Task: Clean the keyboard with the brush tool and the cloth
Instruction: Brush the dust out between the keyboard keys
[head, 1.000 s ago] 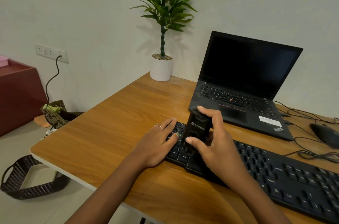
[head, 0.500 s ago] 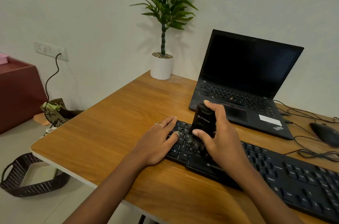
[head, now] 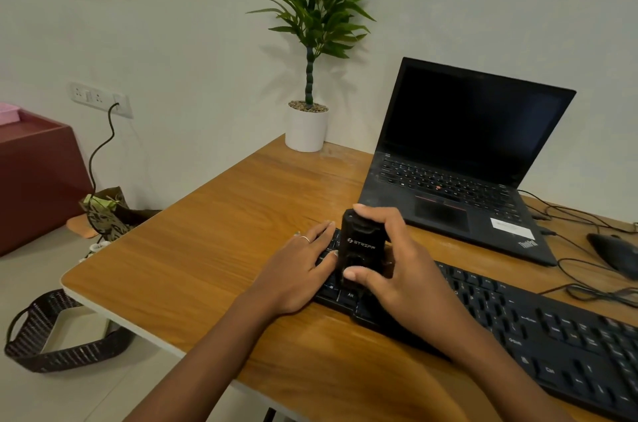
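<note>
Pale wall behind; wood-grain counter [head: 214,249] with a light rim fills mid-frame, grey floor to the left. On the floor: dark red cabinet [head: 38,180], woven dark basket [head: 51,345], patterned bag [head: 103,214] under a wall socket [head: 100,98] with a black cord plugged in. On the counter, open black laptop [head: 462,159], screen dark, at the far right side; potted plant [head: 309,41] in a white pot at the far edge by the wall. Keyboard [head: 538,328]: black, full-size, low-profile, faint white legends, lying diagonally from centre towards the lower right, just in front of the laptop. Black mouse [head: 618,254] and loose cables at the right edge. Left hand [head: 297,269]: fingers straight and relaxed, lying flat on the keyboard's left end, ring on one finger. Right hand [head: 397,269]: curled round the brush tool [head: 360,245], thumb across its near face. Brush tool: black, blocky, upright, white "STRIFF" lettering, lower end down on the left keys; bristles not discernible. No cloth identifiable.
</note>
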The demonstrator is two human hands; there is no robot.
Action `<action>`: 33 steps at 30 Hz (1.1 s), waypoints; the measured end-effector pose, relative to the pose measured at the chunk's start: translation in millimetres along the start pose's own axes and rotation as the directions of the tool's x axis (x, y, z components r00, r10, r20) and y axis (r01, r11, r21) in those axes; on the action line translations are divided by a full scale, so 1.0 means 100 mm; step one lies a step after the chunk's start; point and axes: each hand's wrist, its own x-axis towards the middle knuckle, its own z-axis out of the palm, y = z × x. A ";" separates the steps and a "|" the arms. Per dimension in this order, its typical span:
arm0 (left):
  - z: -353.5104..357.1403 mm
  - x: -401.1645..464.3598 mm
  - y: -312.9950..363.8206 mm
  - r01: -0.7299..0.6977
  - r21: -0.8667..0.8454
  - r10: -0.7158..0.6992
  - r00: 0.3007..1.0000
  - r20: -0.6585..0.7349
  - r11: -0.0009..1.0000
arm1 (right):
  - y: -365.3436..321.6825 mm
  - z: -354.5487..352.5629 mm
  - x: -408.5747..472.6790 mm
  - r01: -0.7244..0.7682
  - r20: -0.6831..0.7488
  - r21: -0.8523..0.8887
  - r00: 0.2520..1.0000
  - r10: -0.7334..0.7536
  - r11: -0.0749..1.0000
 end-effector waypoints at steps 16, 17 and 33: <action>-0.01 -0.02 0.04 0.043 0.025 -0.043 0.999 -0.007 0.999 | 0.15 -0.09 0.08 -0.157 -0.241 -0.070 0.961 0.136 0.985; -0.01 -0.01 0.03 0.039 0.021 -0.039 0.999 -0.008 0.999 | 0.10 -0.05 0.05 -0.115 -0.196 -0.046 0.975 0.104 0.992; -0.02 -0.02 0.05 0.045 0.032 -0.044 0.999 -0.008 0.999 | 0.19 -0.09 0.10 -0.163 -0.228 -0.076 0.963 0.142 0.984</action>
